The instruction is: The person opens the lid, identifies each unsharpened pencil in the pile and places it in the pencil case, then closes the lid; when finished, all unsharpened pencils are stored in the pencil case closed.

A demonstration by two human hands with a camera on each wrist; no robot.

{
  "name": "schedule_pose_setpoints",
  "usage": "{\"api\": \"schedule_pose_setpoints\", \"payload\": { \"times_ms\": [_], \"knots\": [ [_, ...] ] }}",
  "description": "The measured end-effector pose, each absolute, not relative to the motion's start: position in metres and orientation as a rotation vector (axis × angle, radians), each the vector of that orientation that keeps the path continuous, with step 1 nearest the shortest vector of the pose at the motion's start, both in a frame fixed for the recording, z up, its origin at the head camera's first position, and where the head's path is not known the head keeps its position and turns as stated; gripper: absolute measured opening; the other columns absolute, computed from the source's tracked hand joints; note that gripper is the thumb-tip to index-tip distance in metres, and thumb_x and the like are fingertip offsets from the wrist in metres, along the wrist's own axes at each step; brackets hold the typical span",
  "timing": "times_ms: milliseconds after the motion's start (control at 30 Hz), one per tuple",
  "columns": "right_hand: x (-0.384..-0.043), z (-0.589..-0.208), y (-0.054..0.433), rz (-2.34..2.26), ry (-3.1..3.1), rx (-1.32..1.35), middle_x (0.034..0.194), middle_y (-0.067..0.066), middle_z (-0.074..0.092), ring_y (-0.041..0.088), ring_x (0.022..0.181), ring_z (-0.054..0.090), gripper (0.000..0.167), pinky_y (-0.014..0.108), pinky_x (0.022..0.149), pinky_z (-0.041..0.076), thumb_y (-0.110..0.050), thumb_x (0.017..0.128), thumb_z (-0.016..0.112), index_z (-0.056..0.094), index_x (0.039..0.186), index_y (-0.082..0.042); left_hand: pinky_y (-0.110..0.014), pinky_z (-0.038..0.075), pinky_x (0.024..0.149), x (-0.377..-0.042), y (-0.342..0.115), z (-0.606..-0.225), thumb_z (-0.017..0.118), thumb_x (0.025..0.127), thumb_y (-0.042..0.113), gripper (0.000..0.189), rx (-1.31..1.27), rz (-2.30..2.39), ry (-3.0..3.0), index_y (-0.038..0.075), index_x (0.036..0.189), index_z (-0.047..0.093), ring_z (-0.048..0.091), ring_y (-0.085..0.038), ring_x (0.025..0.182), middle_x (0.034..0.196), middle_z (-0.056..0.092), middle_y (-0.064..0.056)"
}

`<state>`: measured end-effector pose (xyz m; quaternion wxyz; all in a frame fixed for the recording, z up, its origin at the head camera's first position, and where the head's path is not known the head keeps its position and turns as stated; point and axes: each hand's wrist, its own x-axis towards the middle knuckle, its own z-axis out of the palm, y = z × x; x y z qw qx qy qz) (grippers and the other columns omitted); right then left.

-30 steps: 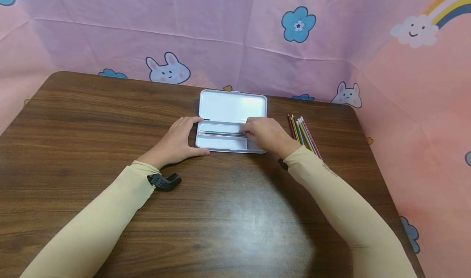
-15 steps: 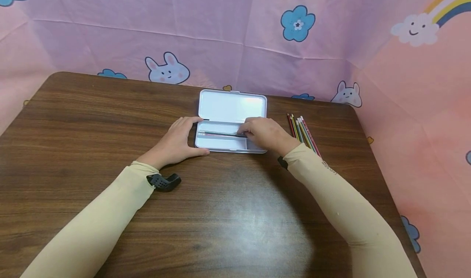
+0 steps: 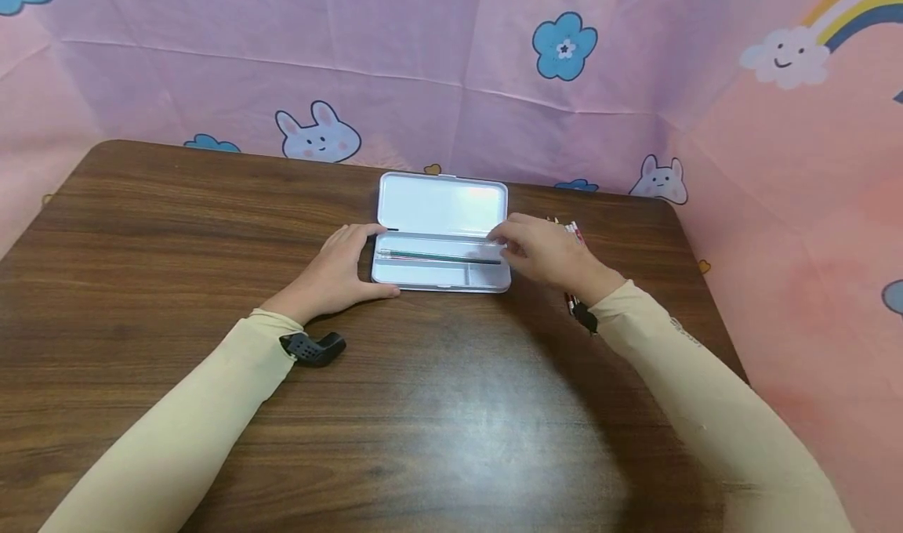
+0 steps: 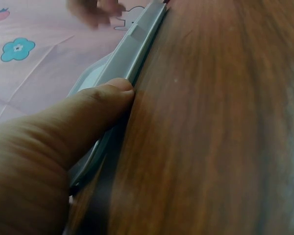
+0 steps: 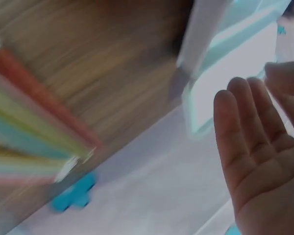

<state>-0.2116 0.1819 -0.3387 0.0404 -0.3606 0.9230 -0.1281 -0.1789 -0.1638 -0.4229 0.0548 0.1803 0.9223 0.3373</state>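
Note:
A white pencil case [image 3: 430,277] lies with its lid [image 3: 440,205] raised at the back of the table. Along its long rear compartment lie a few thin pencils [image 3: 444,257], one green and one dark. My left hand [image 3: 339,274] grips the left end of the case, its thumb [image 4: 103,98] on the front wall and a finger near the hinge. Just off the right end of the case is my right hand [image 3: 546,255], empty, with its fingers loosely extended in the right wrist view.
Several coloured pencils [image 5: 34,127] lie side by side on the brown table [image 3: 367,407], right of the case, mostly hidden under my right hand in the head view. A pink printed cloth [image 3: 409,63] hangs behind the table and along its right side.
My right hand has let go of the pencils inside the case and moved right, out over its right end. The dark pencil's far end now shows. My left hand has stayed put.

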Motion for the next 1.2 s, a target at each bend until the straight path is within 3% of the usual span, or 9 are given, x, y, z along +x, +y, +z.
{"api": "schedule_pose_setpoints", "payload": {
  "times_ms": [300,467,733,1200],
  "knots": [
    [-0.195,-0.334,0.284,-0.685,2.851,-0.508,0.121,0.018,0.068,0.034,0.107,0.067,0.037,0.054,0.091,0.055,-0.012,0.101,0.066,0.061,0.136,-0.002,-0.058,0.02,0.124,-0.179,-0.167,-0.425,0.084,0.081,0.056,0.104,0.553,1.015,2.809,0.007,0.158,0.034,0.033,-0.036,0.148,0.158,0.04,-0.017],
    [-0.183,-0.344,0.317,-0.694,2.757,-0.273,0.124,0.021,0.066,0.035,0.111,0.066,0.041,0.051,0.089,0.056,-0.017,0.103,0.064,0.055,0.14,-0.002,-0.057,0.018,0.125,-0.179,-0.169,-0.425,0.084,0.082,0.056,0.102,0.553,1.014,2.813,0.008,0.157,0.035,0.032,-0.035,0.149,0.157,0.04,-0.015],
    [-0.176,-0.362,0.326,-0.881,2.621,-0.152,0.119,0.023,0.064,0.028,0.095,0.068,0.037,0.034,0.071,0.064,-0.011,0.102,0.065,0.056,0.136,0.001,-0.056,0.018,0.125,-0.179,-0.169,-0.426,0.084,0.081,0.056,0.102,0.55,1.017,2.811,0.009,0.157,0.035,0.033,-0.034,0.148,0.157,0.041,-0.014],
    [-0.174,-0.367,0.329,-0.745,2.699,-0.142,0.114,0.022,0.066,0.025,0.089,0.068,0.032,0.034,0.068,0.062,-0.009,0.101,0.066,0.06,0.13,0.001,-0.057,0.014,0.126,-0.18,-0.164,-0.424,0.084,0.081,0.055,0.102,0.559,1.029,2.799,0.009,0.158,0.035,0.031,-0.035,0.15,0.158,0.04,-0.014]
  ]
}}
